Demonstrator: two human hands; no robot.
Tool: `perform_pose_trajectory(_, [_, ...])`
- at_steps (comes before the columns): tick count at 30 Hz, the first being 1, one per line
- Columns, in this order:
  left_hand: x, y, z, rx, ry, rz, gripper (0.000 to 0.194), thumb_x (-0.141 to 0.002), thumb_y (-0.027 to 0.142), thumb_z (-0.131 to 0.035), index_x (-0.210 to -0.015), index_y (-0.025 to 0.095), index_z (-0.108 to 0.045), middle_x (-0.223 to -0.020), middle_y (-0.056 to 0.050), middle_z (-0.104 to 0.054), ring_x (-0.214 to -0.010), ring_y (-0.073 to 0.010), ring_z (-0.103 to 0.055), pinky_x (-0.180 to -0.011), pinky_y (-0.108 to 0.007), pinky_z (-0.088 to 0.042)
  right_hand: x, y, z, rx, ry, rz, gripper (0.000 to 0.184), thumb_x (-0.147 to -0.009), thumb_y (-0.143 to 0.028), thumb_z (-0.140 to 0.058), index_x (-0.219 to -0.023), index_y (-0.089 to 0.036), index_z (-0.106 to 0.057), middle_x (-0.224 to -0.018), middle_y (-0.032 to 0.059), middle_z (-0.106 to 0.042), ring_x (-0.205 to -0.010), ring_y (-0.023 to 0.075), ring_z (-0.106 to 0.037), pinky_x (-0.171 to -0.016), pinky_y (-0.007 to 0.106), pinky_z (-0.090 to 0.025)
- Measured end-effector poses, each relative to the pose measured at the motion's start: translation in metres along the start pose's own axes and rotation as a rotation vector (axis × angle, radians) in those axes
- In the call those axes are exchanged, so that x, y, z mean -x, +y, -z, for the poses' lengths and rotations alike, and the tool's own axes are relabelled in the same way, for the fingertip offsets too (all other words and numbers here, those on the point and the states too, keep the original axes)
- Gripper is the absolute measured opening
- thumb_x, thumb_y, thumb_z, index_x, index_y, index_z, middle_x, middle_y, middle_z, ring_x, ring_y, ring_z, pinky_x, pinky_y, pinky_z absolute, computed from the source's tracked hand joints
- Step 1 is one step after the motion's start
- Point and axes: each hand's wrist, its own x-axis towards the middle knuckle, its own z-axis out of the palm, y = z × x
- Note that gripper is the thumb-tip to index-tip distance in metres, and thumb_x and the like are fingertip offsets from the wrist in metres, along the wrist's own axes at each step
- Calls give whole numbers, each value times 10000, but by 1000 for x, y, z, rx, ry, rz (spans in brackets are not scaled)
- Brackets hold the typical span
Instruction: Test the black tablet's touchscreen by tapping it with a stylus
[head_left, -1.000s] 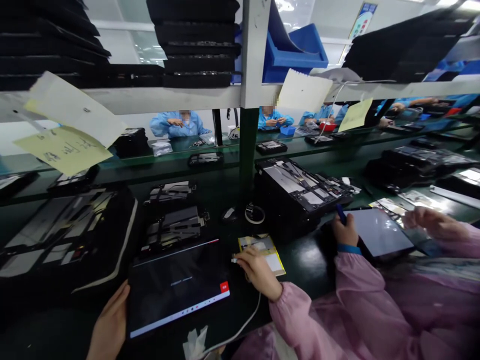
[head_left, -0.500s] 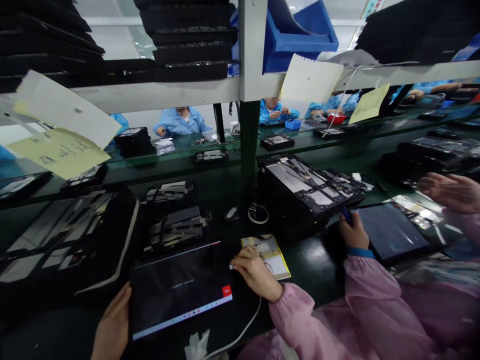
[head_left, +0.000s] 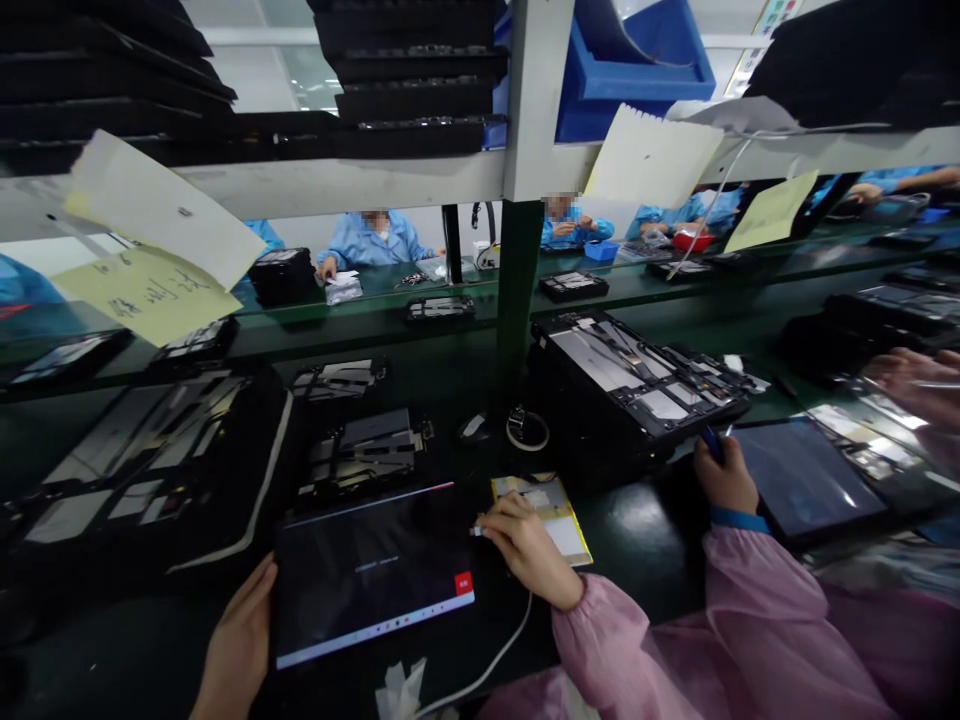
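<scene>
A tablet (head_left: 375, 560) with a lit, mostly dark screen lies tilted low in front of me. A light strip of icons runs along its lower edge, with a red square above the strip's right end. My left hand (head_left: 238, 635) grips the tablet's left edge. Close by the right edge, my right hand (head_left: 531, 548) pinches a small white cable plug (head_left: 478, 531). Whether the plug touches the tablet I cannot tell. Its white cable (head_left: 504, 655) runs down toward the bench's front. Under my right hand lies a flat yellow-edged panel (head_left: 574, 530), partly covered.
Stacked opened tablets (head_left: 615, 375) stand behind to the right, and more (head_left: 150, 455) at left. A mouse (head_left: 472, 428) and coiled cable (head_left: 527, 430) lie between. A co-worker's hand (head_left: 726, 478) is beside another tablet (head_left: 806, 475). A shelf post (head_left: 517, 270) rises ahead.
The view has swung slightly left, so everything appears shifted right. Both my hands keep their hold on the tablet and the plug. The co-worker's far hand has moved a little.
</scene>
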Motion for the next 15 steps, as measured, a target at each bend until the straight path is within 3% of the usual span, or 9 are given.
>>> perform_pose_trajectory(5, [1, 2, 0, -42, -25, -15, 426, -480, 497, -654, -784, 199, -662, -1225, -109, -592, -1253, -341, -479, -1194, -475, -276, -1, 4, -6, 5, 22, 4, 231, -897, -410, -514, -840, -283, -698, -833, 22, -591, -827, 100, -578, -765, 237, -541])
perform_pose_trajectory(9, [0, 1, 2, 35, -37, 3, 520, -426, 516, -728, -840, 207, -666, -1316, -91, -550, -1288, -338, -453, -1189, -467, -288, -5, 5, -11, -30, -21, -29, 266, -885, -428, -519, -785, -252, -690, -819, 38, -588, -809, 106, -577, -752, 253, -541])
perform_pose_trajectory(15, [-2, 6, 3, 142, -25, 59, 356, -501, 428, -754, -783, 218, -693, -1232, -38, -619, -1352, -300, -394, -1226, -406, -224, -5, -1, -15, -4, 38, 52, 222, -911, -363, -487, -874, -305, -699, -831, 30, -590, -795, 110, -580, -728, 257, -536])
